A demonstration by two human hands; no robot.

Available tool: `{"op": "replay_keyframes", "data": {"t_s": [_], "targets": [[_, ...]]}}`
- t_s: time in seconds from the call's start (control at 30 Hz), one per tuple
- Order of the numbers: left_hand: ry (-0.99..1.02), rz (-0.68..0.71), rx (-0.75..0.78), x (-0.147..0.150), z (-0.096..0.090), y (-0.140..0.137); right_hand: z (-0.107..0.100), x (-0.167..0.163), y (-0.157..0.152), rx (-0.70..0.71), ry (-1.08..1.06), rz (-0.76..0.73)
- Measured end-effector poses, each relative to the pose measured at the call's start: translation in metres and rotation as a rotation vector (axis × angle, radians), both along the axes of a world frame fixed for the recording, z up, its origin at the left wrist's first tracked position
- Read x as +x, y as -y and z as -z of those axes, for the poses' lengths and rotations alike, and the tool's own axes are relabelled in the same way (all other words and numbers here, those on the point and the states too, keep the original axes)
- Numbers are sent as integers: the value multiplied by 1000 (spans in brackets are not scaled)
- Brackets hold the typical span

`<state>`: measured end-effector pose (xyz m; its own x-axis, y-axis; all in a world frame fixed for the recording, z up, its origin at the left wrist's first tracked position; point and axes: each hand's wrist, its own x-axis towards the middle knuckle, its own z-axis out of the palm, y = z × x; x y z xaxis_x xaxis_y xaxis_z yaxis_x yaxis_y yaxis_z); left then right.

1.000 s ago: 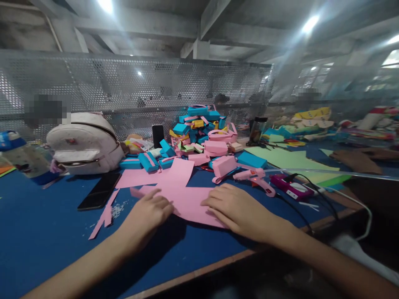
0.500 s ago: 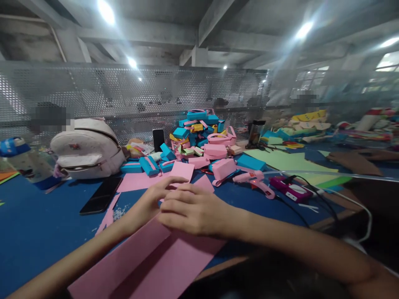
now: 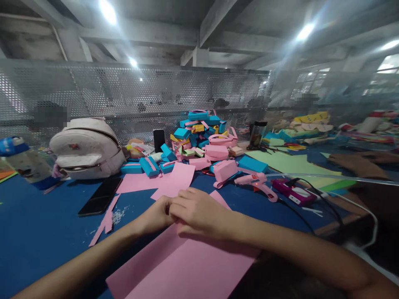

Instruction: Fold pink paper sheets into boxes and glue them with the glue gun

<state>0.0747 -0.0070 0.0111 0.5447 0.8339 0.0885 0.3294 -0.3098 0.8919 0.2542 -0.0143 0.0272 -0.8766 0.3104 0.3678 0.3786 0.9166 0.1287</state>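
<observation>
Two hands meet over a folded pink paper sheet at a crowded blue worktable

A large pink paper sheet (image 3: 199, 265) lies tilted in front of the person, its far end beneath the hands and its near end seeming to overhang the table's front edge. A fold line runs lengthwise, setting off a darker, narrower panel at its left. The right hand (image 3: 204, 211) curls over the sheet, fingers bent and thumb side against the paper, grasping it. The left hand (image 3: 157, 214) meets it from the other side; its fingertips are hidden, so its grip cannot be told.

One second ago the hands were apart, resting on pink paper flat on the table. Now they are together and the sheet slants towards the person, which suggests the work has passed from smoothing to handling the fold.

Just beyond are loose pink paper pieces (image 3: 140, 182). To the left are pink strips (image 3: 104, 222), white crumbs (image 3: 118, 214) and a black smartphone (image 3: 101, 197); to the right, a pink glue gun (image 3: 258, 185) with a small light glowing and a magenta power socket (image 3: 294, 193). Farther back rises a heap of blue and pink paper boxes (image 3: 202, 133), with a white backpack (image 3: 84, 153) to its left. At the far right, a co-worker's arm (image 3: 358, 164) rests near pale green sheets (image 3: 289, 164).
</observation>
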Motion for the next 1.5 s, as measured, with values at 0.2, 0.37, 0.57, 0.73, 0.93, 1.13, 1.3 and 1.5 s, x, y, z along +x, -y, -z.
{"op": "replay_keyframes", "data": {"t_s": [0.2, 0.37, 0.57, 0.73, 0.93, 1.13, 1.3, 1.5], "targets": [[39, 15, -134, -7, -2, 1, 1, 3, -4, -72, -61, 80], [-17, -23, -178, -10, 0, 2, 2, 5, -5, -148, -102, 183], [-87, -106, -87, -15, -5, 1, 6, 13, -9, -211, -42, 260], [-443, -69, 95, -24, -9, 7, 5, 22, -16, -219, -13, 245], [-775, -198, 389, -24, -10, 25, 6, 30, -14, -244, 56, 292], [-961, -211, 478, -23, -5, 34, 10, 31, -12, -272, 220, 422], [-1061, -276, 550, -32, -3, 35, 13, 36, -14, -233, 214, 448], [-1138, -163, 752, -29, -3, 54, 19, 34, 3, -143, 213, 407]]}}
